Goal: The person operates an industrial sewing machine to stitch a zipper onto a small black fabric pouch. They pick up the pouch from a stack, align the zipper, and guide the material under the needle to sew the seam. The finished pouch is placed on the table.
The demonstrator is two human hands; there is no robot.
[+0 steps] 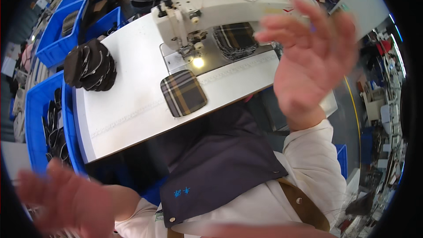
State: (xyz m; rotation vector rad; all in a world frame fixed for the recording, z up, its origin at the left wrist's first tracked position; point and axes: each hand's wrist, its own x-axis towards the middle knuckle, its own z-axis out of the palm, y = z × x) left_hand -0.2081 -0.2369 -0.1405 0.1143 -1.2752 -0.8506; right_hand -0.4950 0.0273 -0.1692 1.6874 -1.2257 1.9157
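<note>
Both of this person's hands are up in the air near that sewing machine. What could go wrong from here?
The open right hand is blurred and raised close to the white sewing machine's arm, so it could perhaps knock against it. The brown plaid fabric piece with rounded corners lies near the white table's front edge, with no hand on it; a sweep might push it off. The blurred left hand is low beside the blue plastic bin and could bump its rim.

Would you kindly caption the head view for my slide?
Both open hands, left hand and right hand, raised empty above a plaid piece at a sewing machine.
</note>
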